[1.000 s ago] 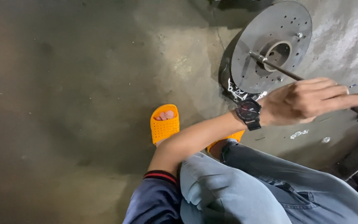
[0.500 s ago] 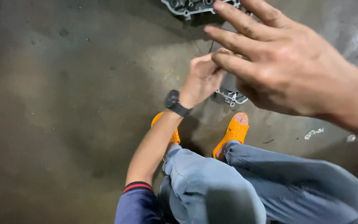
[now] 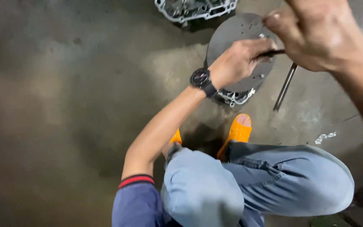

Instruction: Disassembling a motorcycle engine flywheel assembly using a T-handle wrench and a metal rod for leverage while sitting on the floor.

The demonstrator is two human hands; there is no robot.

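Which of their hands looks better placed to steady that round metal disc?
Probably the left hand: it already rests on the grey disc. The right hand hovers above, pinching a thin dark tool.

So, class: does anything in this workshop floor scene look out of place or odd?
Small metal bits lie scattered loose on the concrete floor right of the orange sandal. A metal rod lies loose beside the round grey plate under the left hand.

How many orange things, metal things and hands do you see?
Orange sandals: 2
Metal things: 3, a round disc, a rod, a casing
Hands: 2, left hand, right hand
Total: 7
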